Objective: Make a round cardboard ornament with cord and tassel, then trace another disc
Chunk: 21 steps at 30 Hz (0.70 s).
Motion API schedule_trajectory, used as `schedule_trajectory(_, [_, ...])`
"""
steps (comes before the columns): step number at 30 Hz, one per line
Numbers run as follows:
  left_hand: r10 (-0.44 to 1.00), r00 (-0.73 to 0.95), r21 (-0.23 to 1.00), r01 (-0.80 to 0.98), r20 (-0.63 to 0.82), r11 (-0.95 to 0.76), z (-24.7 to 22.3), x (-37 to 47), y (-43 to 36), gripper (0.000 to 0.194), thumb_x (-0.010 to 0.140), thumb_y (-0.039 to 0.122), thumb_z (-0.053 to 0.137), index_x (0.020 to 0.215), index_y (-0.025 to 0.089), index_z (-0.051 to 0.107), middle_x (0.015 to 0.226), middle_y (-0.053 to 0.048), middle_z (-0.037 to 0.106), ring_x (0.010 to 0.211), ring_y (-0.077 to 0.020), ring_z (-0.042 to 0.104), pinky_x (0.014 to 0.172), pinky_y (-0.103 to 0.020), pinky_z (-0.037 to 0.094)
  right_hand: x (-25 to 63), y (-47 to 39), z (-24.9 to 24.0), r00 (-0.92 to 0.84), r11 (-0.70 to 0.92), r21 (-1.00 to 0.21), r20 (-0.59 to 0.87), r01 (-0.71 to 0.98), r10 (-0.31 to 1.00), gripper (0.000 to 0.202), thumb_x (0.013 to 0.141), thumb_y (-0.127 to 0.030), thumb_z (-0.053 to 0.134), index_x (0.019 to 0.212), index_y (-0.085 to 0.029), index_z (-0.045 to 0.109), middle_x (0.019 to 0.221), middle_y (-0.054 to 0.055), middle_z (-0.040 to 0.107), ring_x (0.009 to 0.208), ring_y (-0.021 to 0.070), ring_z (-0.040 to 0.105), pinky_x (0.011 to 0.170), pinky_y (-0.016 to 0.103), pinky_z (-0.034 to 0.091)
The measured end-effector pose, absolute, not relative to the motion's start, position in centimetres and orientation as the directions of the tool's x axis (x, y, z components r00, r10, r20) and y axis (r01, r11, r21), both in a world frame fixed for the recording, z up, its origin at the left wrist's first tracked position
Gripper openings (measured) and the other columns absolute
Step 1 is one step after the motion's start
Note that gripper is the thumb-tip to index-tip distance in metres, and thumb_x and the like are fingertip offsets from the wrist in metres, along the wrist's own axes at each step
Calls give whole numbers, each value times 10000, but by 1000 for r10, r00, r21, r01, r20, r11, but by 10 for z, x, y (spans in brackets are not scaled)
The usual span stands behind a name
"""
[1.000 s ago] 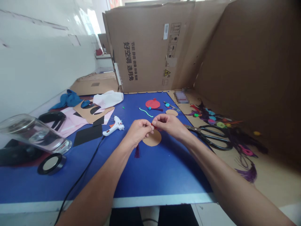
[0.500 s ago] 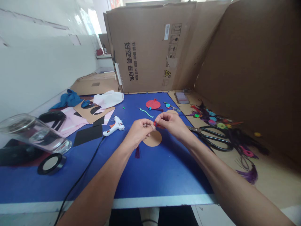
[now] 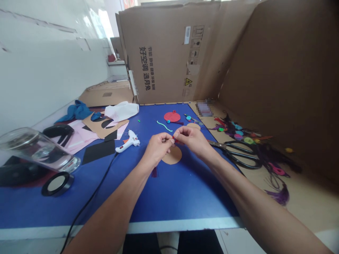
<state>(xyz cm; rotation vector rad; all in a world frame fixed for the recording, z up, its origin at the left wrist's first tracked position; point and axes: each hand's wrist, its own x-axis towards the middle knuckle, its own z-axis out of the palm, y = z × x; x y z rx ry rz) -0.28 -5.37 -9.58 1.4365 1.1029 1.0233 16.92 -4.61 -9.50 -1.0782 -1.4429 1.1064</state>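
My left hand [image 3: 158, 147] and my right hand [image 3: 189, 137] meet at the fingertips over the blue table. Both pinch a small red piece [image 3: 174, 138], mostly covered by the fingers. Below them a tan round disc [image 3: 172, 156] lies flat, its upper part hidden. A dark purple tassel [image 3: 154, 172] shows under my left hand. Beyond the hands are a red disc [image 3: 172, 117] and a wavy mint-green strip [image 3: 164, 126]. Another tan disc [image 3: 193, 126] is partly behind my right hand.
On the left are a white glue gun [image 3: 129, 142] with a black cord, black card [image 3: 99, 152], a glass jar [image 3: 43, 151] and a black lid [image 3: 57, 184]. Black-handled scissors [image 3: 245, 155] and colourful tassels [image 3: 238, 132] lie right. Cardboard [image 3: 169, 53] stands behind.
Both hands stay nearly in place, with the fingertips slightly closer together. Less of the red piece shows between them.
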Motion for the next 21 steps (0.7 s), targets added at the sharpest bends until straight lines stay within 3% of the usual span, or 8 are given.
schedule_trajectory(5, [979, 196, 991, 112, 48, -71, -93, -2, -55, 131, 806, 314, 696, 751, 195, 702, 745, -33, 746, 556, -100, 534, 540, -232, 409, 170, -48, -92, -141, 194, -976, 179, 102, 974, 356, 797, -514, 809, 775, -197, 647, 738, 11, 665, 684, 145, 582, 662, 293, 460])
schedule_trajectory(9, [986, 166, 995, 93, 24, -40, -90, -2, -55, 127, 810, 303, 702, 756, 189, 692, 746, -38, 752, 536, -89, 514, 525, -226, 382, 176, -48, -85, -181, 170, -982, 152, 88, 972, 435, 855, -629, 772, 902, -202, 704, 855, 47, 730, 773, 175, 650, 701, 304, 522])
schedule_trajectory(12, [985, 173, 999, 38, -7, 0, -89, -3, -55, 146, 805, 316, 734, 765, 183, 692, 747, -43, 749, 537, -85, 510, 512, -219, 358, 183, -46, -83, -128, 169, -983, 160, 70, 979, 427, 875, -628, 758, 986, -216, 728, 894, 51, 746, 811, 186, 676, 711, 309, 549])
schedule_trajectory(16, [947, 302, 983, -109, -106, 145, -88, -7, -54, 203, 793, 340, 786, 772, 170, 677, 744, -36, 730, 524, -66, 506, 491, -206, 324, 192, -41, -84, -152, 180, -982, 170, 59, 974, 365, 805, -500, 854, 1017, -229, 732, 926, 30, 752, 786, 165, 665, 708, 301, 557])
schedule_trajectory(21, [797, 558, 859, -266, -233, 437, -84, -14, -55, 247, 765, 318, 847, 820, 166, 660, 750, -16, 680, 513, -65, 502, 458, -207, 286, 196, -41, -84, -337, 111, -990, 135, -91, 932, 456, 792, -426, 915, 1183, -256, 754, 1111, 42, 758, 978, 187, 705, 820, 314, 582])
